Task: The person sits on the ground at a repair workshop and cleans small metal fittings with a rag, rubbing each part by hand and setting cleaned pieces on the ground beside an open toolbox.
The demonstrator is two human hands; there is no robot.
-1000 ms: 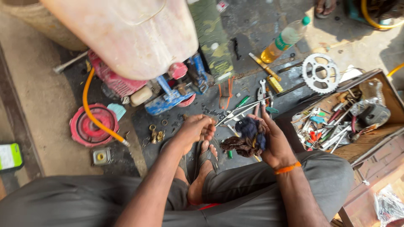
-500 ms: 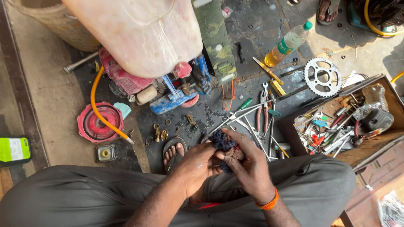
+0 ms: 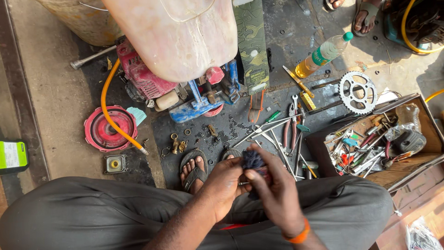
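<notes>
Now both hands meet just below tool pile (image 3: 282, 134) on floor: left hand (image 3: 224, 185) and right hand (image 3: 273, 192) share closed grip on dark blue rag (image 3: 253, 159). Sandalled foot (image 3: 193, 169) left of rag; wooden toolbox (image 3: 402, 162) right of pile.

Concrete floor (image 3: 60, 92), oil-darkened at centre, sunlit toward 1 o'clock. Wooden toolbox (image 3: 416, 166) at 3 o'clock, sprocket (image 3: 357, 92) and bottle (image 3: 323, 54) toward 2. Possibly a raised kerb (image 3: 21, 92) at 9 o'clock.
</notes>
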